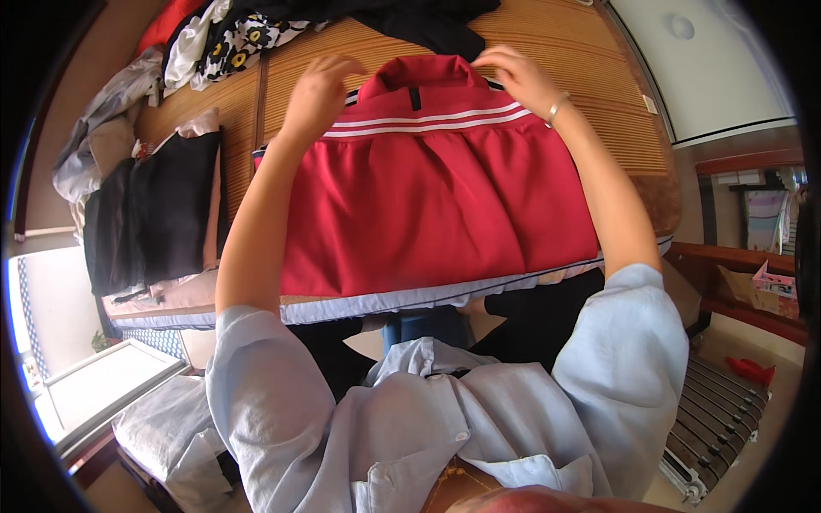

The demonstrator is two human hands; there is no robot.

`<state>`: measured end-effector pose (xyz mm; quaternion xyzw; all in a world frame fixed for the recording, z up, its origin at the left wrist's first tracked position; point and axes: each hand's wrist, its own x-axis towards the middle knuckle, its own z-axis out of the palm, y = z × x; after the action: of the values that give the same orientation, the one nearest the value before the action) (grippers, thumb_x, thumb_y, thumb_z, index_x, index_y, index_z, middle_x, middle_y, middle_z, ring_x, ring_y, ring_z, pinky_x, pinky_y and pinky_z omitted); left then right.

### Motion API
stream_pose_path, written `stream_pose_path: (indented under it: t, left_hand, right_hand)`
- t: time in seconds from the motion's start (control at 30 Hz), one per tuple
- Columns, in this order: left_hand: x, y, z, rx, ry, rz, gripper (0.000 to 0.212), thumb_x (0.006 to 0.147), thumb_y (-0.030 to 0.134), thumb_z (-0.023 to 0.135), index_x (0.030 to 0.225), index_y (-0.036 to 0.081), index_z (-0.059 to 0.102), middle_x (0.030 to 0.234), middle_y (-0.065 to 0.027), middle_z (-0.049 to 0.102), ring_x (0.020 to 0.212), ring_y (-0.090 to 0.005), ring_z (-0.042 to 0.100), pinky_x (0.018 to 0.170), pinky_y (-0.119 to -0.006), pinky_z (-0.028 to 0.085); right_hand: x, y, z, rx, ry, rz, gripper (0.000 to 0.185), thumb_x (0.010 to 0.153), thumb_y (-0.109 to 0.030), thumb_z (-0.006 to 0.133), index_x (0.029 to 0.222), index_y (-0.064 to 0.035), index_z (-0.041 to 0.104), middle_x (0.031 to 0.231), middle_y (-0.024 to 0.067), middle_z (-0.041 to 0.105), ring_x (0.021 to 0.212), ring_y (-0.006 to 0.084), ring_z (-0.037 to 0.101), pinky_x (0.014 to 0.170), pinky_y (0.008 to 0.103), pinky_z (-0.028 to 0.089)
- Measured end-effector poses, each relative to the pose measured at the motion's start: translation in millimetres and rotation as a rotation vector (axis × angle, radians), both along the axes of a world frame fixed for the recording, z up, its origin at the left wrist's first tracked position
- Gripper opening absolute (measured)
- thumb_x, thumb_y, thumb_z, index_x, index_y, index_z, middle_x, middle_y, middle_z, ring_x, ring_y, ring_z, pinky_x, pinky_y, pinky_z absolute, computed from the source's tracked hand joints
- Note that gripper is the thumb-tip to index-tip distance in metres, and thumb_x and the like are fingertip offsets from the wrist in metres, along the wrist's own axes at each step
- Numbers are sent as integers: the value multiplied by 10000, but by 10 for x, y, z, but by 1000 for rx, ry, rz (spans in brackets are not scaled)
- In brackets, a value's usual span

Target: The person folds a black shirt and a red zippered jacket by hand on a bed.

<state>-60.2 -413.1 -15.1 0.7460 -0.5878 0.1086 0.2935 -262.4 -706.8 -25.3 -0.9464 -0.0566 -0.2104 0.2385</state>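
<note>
A red garment (423, 211) with a stand-up collar (442, 67) lies folded on the bed in front of me. White double stripes cross it below the collar, and a short black tab sits at the neck. My left hand (324, 93) is over its upper left corner, fingers curved toward the collar with no cloth visible in them. At the collar's right edge is my right hand (523, 77), its fingertips close to the fabric; whether they grip it I cannot tell. A bracelet (557, 110) circles my right wrist.
Folded dark clothes (173, 199) lie on the bed's left side. Beyond are a flower-print cloth (247, 48) and black clothing (423, 19). The woven mat (571, 64) covers the bed. A metal rack (718, 417) stands low at right, a plastic-covered item (170, 429) at lower left.
</note>
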Motion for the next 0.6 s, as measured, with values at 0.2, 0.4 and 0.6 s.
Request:
stream_pose_path:
  t: [0.2, 0.4, 0.6]
  left_hand:
    - [189, -454, -153, 339, -227, -171, 301, 725, -46, 552, 930, 107, 711, 1071, -49, 664, 1157, -225, 531, 1064, -409, 339]
    - [325, -530, -191, 422, -253, -89, 90, 740, 38, 622, 781, 95, 679, 969, -6, 672, 1096, -202, 551, 1039, -383, 358]
    - [347, -567, -284, 425, -224, -52, 77, 723, 28, 631, 763, 88, 659, 928, -3, 676, 1069, -212, 561, 987, -373, 397]
  right_hand:
    - [501, 13, 146, -581, 594, 107, 295, 803, 32, 499, 910, -139, 714, 996, -13, 660, 969, 183, 555, 978, 351, 340]
    - [464, -111, -25, -454, 493, -34, 256, 817, 9, 479, 842, -123, 697, 928, 0, 659, 960, 188, 581, 971, 362, 331]
    - [498, -145, -151, -439, 448, -57, 231, 820, 4, 472, 827, -116, 669, 929, 19, 661, 937, 210, 619, 946, 378, 347]
